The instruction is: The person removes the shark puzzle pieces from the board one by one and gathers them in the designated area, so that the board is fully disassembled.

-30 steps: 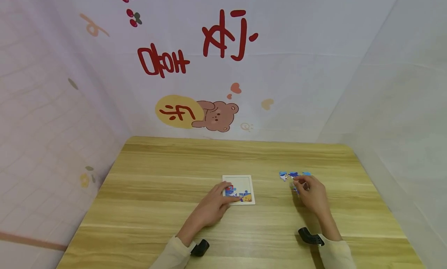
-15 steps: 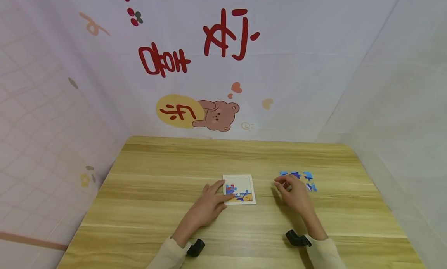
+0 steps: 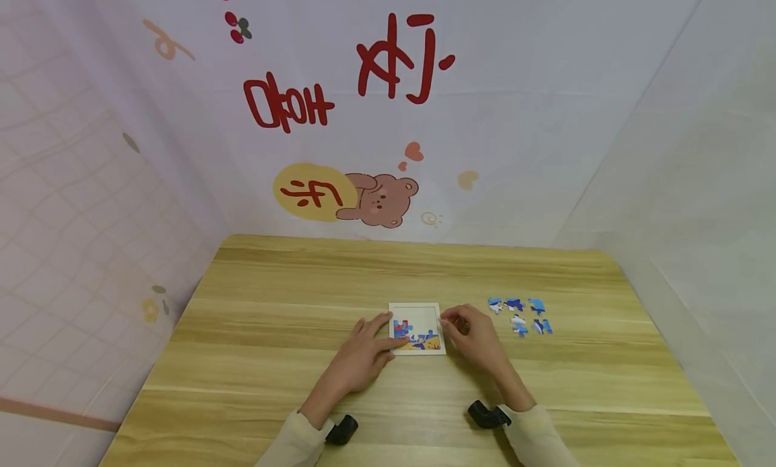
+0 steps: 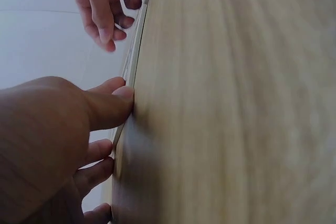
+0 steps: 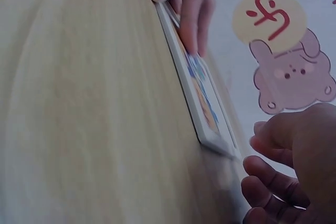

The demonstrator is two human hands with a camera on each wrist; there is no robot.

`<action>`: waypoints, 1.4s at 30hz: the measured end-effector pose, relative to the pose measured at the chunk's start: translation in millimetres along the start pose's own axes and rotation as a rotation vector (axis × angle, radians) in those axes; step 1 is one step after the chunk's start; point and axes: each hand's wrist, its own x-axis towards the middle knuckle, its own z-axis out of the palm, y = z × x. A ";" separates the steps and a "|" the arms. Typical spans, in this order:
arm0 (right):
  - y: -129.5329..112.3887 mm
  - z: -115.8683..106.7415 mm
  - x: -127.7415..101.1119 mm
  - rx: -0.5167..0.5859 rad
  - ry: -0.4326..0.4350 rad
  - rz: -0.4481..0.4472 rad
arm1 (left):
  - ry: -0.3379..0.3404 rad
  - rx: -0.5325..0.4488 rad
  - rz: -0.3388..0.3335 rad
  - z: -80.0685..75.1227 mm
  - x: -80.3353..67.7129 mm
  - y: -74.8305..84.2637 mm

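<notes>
A square white puzzle tray (image 3: 415, 309) lies on the wooden table, with joined puzzle pieces (image 3: 424, 341) in its lower and left part. My left hand (image 3: 359, 356) holds the tray at its near left corner. Its thumb is at the near edge and a finger reaches over the picture, as the right wrist view shows too. At the tray's right edge is my right hand (image 3: 474, 333), thumb and index finger brought together in a pinch. What lies between those fingertips is mostly hidden; a puzzle piece showed faintly there earlier.
Several loose blue and white puzzle pieces (image 3: 514, 305) lie on the table (image 3: 291, 285) to the right of the tray, beyond my right hand. A printed cloth (image 3: 521, 116) hangs behind the table and along its sides.
My right hand has moved left from the loose pieces to the tray's right edge, uncovering those pieces. My left hand has drawn back slightly on the tray, showing more of the joined pieces.
</notes>
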 end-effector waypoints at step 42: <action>-36.8 57.1 5.1 -0.031 0.043 -0.060 | 0.019 -0.027 0.035 -1.0 -1.3 -2.2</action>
